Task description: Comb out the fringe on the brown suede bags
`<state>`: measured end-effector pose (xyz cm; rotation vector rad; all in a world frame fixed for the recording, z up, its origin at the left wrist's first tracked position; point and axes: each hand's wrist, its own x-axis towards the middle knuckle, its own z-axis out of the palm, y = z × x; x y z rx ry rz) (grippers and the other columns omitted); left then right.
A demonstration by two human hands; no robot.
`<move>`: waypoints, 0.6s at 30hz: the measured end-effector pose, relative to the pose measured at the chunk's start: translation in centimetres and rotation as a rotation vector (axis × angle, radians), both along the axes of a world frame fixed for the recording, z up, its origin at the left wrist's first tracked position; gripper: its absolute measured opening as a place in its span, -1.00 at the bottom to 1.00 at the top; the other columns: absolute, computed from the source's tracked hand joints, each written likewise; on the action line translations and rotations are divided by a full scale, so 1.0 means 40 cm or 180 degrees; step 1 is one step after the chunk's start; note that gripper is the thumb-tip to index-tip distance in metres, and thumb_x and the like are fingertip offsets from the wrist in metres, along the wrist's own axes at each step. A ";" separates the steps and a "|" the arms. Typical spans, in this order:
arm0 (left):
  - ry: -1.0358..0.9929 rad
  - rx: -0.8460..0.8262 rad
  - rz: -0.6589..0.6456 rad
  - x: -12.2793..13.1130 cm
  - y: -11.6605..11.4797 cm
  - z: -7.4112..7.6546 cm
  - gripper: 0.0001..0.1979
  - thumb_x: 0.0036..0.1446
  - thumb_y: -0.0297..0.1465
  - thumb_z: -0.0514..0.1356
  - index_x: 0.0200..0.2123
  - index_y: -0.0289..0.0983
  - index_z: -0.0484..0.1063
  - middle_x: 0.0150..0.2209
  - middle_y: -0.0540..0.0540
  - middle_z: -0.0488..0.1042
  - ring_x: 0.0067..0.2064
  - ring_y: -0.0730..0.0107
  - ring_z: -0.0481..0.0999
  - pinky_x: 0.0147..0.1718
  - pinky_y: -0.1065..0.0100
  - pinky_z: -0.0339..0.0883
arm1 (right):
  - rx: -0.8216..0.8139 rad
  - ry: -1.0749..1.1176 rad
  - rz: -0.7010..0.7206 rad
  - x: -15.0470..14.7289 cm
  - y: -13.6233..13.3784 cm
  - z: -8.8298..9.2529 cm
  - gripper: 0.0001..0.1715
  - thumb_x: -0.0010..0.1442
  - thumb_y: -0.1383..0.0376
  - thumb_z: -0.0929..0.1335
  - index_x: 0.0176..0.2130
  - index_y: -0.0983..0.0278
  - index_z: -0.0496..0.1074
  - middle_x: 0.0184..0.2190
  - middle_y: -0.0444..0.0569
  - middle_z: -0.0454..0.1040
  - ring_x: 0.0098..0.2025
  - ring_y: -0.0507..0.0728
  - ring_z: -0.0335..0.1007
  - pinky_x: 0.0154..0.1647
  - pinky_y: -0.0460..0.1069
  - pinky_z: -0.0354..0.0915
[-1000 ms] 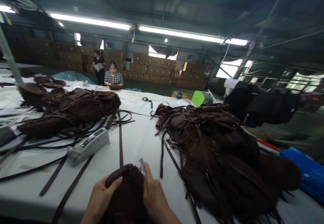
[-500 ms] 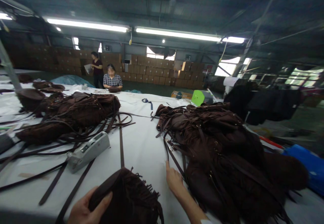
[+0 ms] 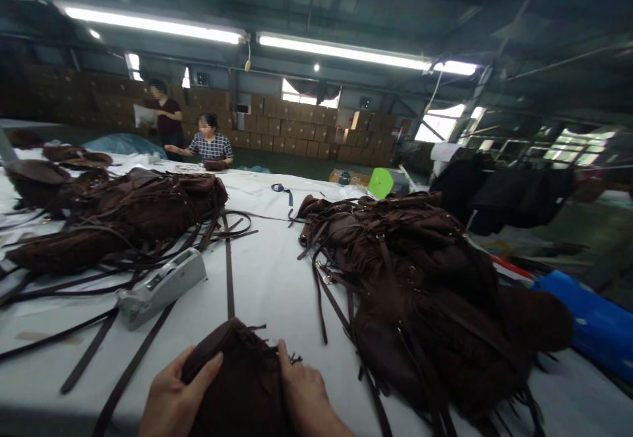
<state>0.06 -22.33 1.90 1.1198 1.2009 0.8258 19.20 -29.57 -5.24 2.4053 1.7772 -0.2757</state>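
A dark brown fringed bag [image 3: 237, 384] is close in front of me at the bottom of the view. My left hand [image 3: 175, 391] grips its left edge, thumb on the near face and the other fingers behind. At the right edge, among the fringe, is my right hand [image 3: 309, 391], index finger pointing up and the rest curled against the bag. My right thumb is hidden. A long brown strap [image 3: 229, 279] runs away from the bag's top across the white table [image 3: 277, 279].
A pile of brown bags with straps [image 3: 420, 292] lies at right, another pile [image 3: 148, 206] at left. A grey tape dispenser [image 3: 163, 289] stands on the left. Blue plastic [image 3: 588, 318] lies far right. Two people, one seated [image 3: 210, 144] and one standing [image 3: 168, 111], are across the table.
My right hand has moved left from a strap beside the right pile onto the bag's fringed edge. My left hand keeps its grip. The seated person's arm now reaches out sideways.
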 end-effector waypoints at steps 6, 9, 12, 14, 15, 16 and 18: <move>0.0768 0.0660 -0.0455 0.019 -0.036 -0.031 -0.53 -0.07 0.02 0.22 -0.35 -0.29 0.47 -0.48 -0.02 0.48 -0.37 0.26 0.48 -0.45 0.46 0.35 | 0.0299 -0.0121 0.0077 0.076 0.079 0.004 -0.24 0.17 0.60 0.13 0.30 0.25 -0.01 -0.35 0.15 0.54 -0.29 0.25 0.53 -0.32 0.08 0.44; 0.0898 0.1005 -0.0591 0.045 -0.061 -0.044 -0.61 0.01 -0.01 0.16 -0.44 -0.26 0.42 -0.56 0.02 0.39 -0.48 0.39 0.38 -0.50 0.49 0.26 | 0.0364 -0.0139 0.0055 0.079 0.115 0.008 -0.26 0.18 0.58 0.14 0.30 0.27 -0.01 -0.33 0.16 0.54 -0.25 0.23 0.53 -0.28 0.07 0.43; 0.0967 0.1206 -0.0682 0.062 -0.073 -0.043 -0.64 0.02 -0.06 0.16 -0.51 -0.25 0.36 -0.62 0.05 0.28 -0.54 0.45 0.28 -0.54 0.50 0.18 | 0.0428 -0.0154 -0.0006 0.088 0.152 0.022 -0.26 0.20 0.56 0.14 0.32 0.29 -0.08 -0.31 0.20 0.53 -0.23 0.23 0.52 -0.26 0.06 0.43; 0.0898 0.1170 -0.0689 0.068 -0.074 -0.035 -0.63 0.01 -0.06 0.16 -0.55 -0.25 0.32 -0.62 0.05 0.25 -0.55 0.46 0.27 -0.56 0.50 0.16 | 0.0462 -0.0160 -0.0040 0.098 0.178 0.030 -0.22 0.19 0.57 0.14 0.33 0.28 -0.13 -0.30 0.20 0.53 -0.22 0.23 0.52 -0.25 0.08 0.43; 0.0851 0.1134 -0.0655 0.069 -0.074 -0.030 -0.63 0.01 -0.05 0.17 -0.55 -0.25 0.31 -0.63 0.05 0.25 -0.54 0.45 0.27 -0.57 0.50 0.16 | 0.0460 -0.0154 -0.0065 0.103 0.190 0.032 -0.20 0.18 0.58 0.15 0.33 0.27 -0.14 -0.29 0.19 0.53 -0.22 0.23 0.52 -0.25 0.08 0.43; 0.0814 0.1125 -0.0590 0.068 -0.073 -0.024 -0.62 0.00 -0.04 0.17 -0.56 -0.24 0.31 -0.63 0.05 0.25 -0.54 0.44 0.28 -0.57 0.49 0.16 | 0.0453 -0.0141 -0.0104 0.109 0.200 0.032 -0.18 0.16 0.59 0.16 0.33 0.27 -0.14 -0.29 0.18 0.53 -0.23 0.23 0.53 -0.25 0.08 0.43; 0.0765 0.1168 -0.0472 0.055 -0.067 -0.011 -0.62 -0.01 -0.03 0.18 -0.56 -0.24 0.33 -0.64 0.04 0.27 -0.56 0.42 0.29 -0.58 0.49 0.17 | 0.0440 -0.0122 -0.0275 0.130 0.212 0.031 -0.20 0.14 0.59 0.18 0.31 0.30 -0.06 -0.30 0.18 0.54 -0.23 0.22 0.53 -0.24 0.05 0.43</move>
